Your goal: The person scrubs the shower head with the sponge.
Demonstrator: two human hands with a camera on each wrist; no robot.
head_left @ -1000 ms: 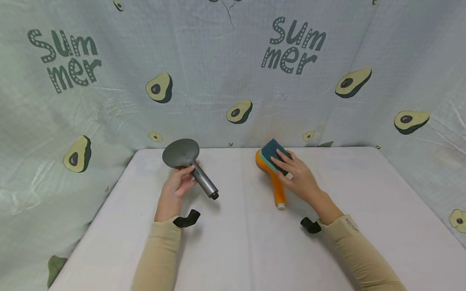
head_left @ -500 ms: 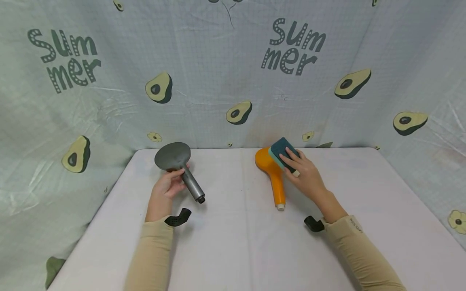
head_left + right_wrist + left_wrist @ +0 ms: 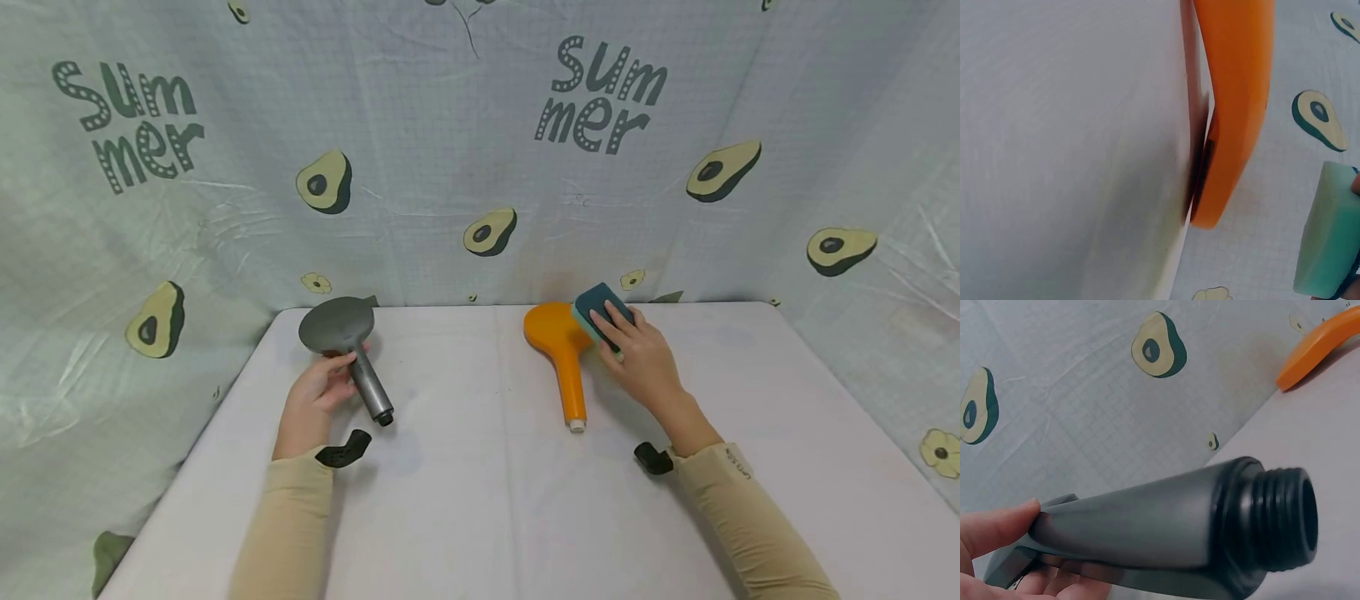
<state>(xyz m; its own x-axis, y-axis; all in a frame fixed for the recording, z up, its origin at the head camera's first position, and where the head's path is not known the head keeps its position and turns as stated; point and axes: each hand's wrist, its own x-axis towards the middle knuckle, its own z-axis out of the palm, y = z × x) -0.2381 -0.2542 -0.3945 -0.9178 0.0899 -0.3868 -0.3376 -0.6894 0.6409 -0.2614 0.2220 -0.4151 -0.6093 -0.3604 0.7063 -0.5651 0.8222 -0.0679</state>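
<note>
Spreading sponge (image 3: 597, 300) and gray shower head (image 3: 339, 330) apart

Holds gray shower head by the neck in left hand (image 3: 315, 393), farther left than a second ago. Pinches sponge in right hand (image 3: 647, 360), now shifted right, baring more of orange shower head (image 3: 564, 343). Has orange shower head lying on surface (image 3: 457, 475) between well-separated hands, just left of sponge.

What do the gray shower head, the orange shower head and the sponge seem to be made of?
The gray shower head: probably plastic with a satin metallic finish, judging by its soft sheen, though coated metal is possible.
The orange shower head: likely smooth hard plastic, given its even color and molded curves.
The sponge: apparently matte, pale green foam; its dark layer may be scouring fiber.
</note>
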